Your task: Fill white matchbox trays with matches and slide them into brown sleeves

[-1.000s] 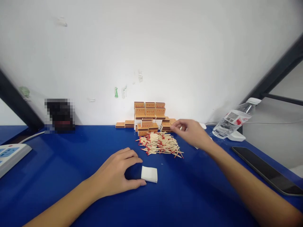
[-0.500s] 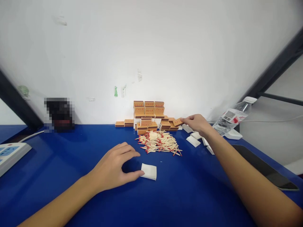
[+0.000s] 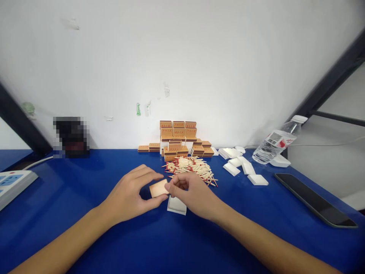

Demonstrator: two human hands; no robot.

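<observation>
My right hand (image 3: 194, 192) pinches an orange-and-white matchbox (image 3: 158, 188) by its right end, just above the tabletop. Around the matchbox, my left hand (image 3: 135, 192) is open, its thumb at the lower edge and its fingertips close to the upper edge. Whether the left fingers press on it I cannot tell. Below the right fingers a white matchbox tray (image 3: 176, 205) lies on the table, partly covered by that hand. Just behind the hands is a heap of red-tipped matches (image 3: 196, 167).
Orange matchboxes (image 3: 178, 133) are stacked against the wall. Several white trays (image 3: 257, 180) lie at the right, near a tilted water bottle (image 3: 275, 142) and a phone (image 3: 315, 199). A power strip (image 3: 17, 186) sits at the left edge of the blue table (image 3: 137, 251).
My right hand has brought a matchbox from the stack at the back right to my left hand. The left hand has shifted slightly left and up, off the white tray.
</observation>
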